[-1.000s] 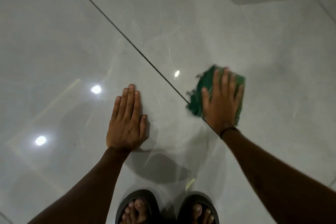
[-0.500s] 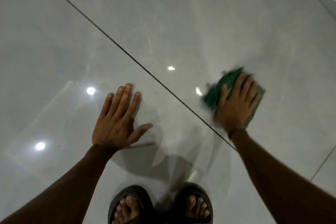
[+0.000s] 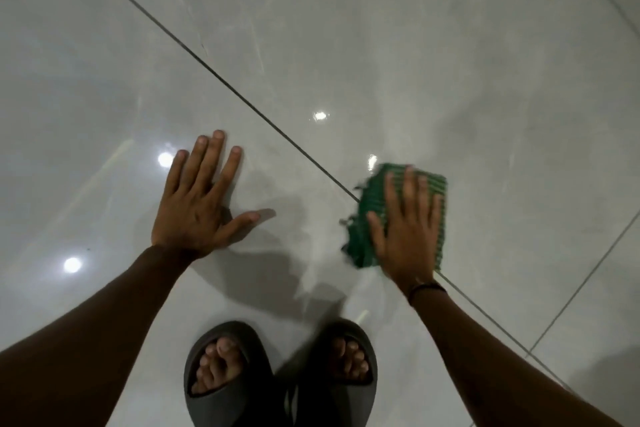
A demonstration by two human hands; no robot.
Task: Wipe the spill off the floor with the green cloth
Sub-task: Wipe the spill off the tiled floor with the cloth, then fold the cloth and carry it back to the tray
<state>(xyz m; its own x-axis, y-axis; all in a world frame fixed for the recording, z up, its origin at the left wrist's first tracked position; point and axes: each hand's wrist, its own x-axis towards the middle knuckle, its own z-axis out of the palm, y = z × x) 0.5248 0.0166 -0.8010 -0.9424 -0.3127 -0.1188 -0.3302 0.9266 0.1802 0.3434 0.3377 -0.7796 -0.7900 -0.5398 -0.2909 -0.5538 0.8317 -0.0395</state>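
My right hand [image 3: 406,236] lies flat on the green cloth [image 3: 364,229] and presses it onto the glossy grey tile floor [image 3: 450,62], right beside a dark grout line [image 3: 242,97]. The cloth is ribbed and crumpled, and it shows to the left of and beyond my fingers. A faint wet smear [image 3: 320,253] runs on the tile just left of the cloth. To the left, my left hand [image 3: 201,204] rests palm down on the floor, fingers spread, holding nothing.
My two feet in dark slide sandals [image 3: 221,374] stand at the bottom centre, close below both hands. More grout lines cross at the right [image 3: 588,270]. Ceiling lights reflect as bright spots [image 3: 72,264] on the left tile.
My right hand swept the cloth to the right, then back left and nearer to my feet. My left hand stayed planted, and its thumb has spread outward.
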